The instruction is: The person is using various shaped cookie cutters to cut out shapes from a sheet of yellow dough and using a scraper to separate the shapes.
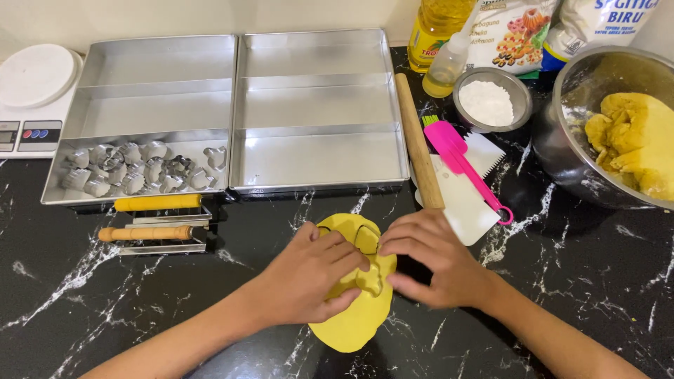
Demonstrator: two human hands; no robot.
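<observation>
Both hands press together on a flat sheet of yellow dough (pixel 354 319) that lies on the black marble counter (pixel 576 281). The left hand (pixel 309 277) and the right hand (pixel 435 256) have their fingers curled around a small metal cookie cutter (pixel 368 277), which sits in the dough between them. Just beyond the right hand lie a wooden rolling pin (pixel 418 140) and a pink silicone brush (pixel 463 165).

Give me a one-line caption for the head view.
Both hands, left and right, press on flattened yellow dough on a black marble counter, empty metal trays behind.
</observation>
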